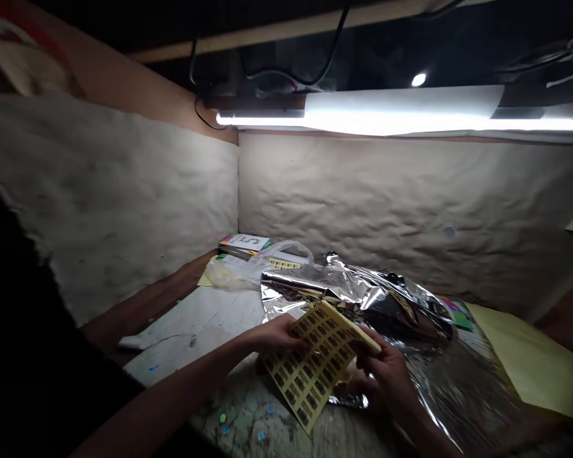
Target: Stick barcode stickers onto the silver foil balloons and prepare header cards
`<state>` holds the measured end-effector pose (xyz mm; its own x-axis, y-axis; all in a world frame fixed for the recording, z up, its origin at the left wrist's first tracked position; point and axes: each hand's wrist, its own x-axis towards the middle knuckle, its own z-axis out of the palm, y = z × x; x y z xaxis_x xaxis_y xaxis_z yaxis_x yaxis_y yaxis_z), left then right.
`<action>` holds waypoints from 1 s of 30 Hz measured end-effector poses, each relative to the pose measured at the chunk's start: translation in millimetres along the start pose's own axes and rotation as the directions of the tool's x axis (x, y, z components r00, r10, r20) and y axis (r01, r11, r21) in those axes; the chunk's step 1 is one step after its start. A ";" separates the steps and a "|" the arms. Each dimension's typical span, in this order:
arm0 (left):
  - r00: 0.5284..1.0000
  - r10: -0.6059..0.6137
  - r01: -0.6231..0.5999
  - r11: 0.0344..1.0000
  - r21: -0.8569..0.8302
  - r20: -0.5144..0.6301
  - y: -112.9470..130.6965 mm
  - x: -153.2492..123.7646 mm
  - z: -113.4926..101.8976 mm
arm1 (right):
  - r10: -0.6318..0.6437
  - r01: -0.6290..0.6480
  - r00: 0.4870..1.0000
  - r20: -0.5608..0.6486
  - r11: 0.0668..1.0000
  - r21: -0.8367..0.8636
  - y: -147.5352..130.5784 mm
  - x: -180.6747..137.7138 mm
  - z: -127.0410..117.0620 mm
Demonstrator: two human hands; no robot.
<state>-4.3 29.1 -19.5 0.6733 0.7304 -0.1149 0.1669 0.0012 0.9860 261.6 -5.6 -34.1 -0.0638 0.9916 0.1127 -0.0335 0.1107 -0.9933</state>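
Both my hands are closed on a thick stack of yellow label sheets (310, 362), printed with rows of small dark labels. My left hand (281, 336) grips the left edge, its thumb lying on the top sheet. At the right edge, my right hand (379, 366) pinches the stack, its fingers partly hidden underneath. The stack is tilted above the worn tabletop (348, 439). Just behind it lies crumpled silver foil film (377, 296), which stretches to the right beside my right hand.
A clear plastic bag (239, 270) and a pile of printed cards (244, 242) lie at the back left. Yellow paper (530, 356) covers the right side. Small blue round bits (260, 436) dot the front. Paper-lined walls (401, 197) enclose the table under a tube light (386, 124).
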 end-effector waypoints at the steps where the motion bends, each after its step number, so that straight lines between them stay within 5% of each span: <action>1: 1.000 -0.009 0.009 1.000 0.018 -0.023 2.2 -5.5 -3.1 | -0.031 0.031 0.999 -0.014 0.999 0.008 0.2 1.1 -1.9; 6: 0.984 0.033 -0.034 0.999 -0.004 -0.172 20.1 -66.6 -25.7 | -0.125 0.120 0.988 -0.091 0.991 -0.065 -2.8 0.4 -4.3; 9: 0.918 0.027 0.007 0.996 0.085 -0.395 18.5 -116.3 -49.6 | -0.146 0.132 0.982 -0.116 0.984 -0.116 -6.2 -3.6 -1.7; 11: 0.760 0.036 0.182 0.947 0.265 -0.649 7.5 -148.3 -68.5 | -0.140 0.123 0.984 -0.110 0.981 -0.148 -7.6 -5.7 -0.2; 14: 0.524 0.100 0.335 0.889 0.313 -0.846 -17.7 -190.4 -90.1 | -0.143 0.124 0.987 -0.079 0.970 -0.212 -6.9 -7.2 1.6; 18: 0.353 0.173 0.387 0.868 0.312 -0.919 -44.6 -226.3 -96.3 | -0.162 0.147 0.986 -0.031 0.952 -0.268 -1.7 -7.1 3.8; 30: 0.240 0.121 0.237 0.955 0.179 -0.963 -65.2 -287.4 -54.2 | -0.132 0.125 0.991 0.006 0.922 -0.365 9.0 -3.1 3.4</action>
<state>-247.7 -143.9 -44.2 -0.5118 0.8334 0.2088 0.4480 0.0515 0.8926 258.1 -7.9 -43.3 -0.0647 0.9678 0.2431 0.3256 0.2508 -0.9116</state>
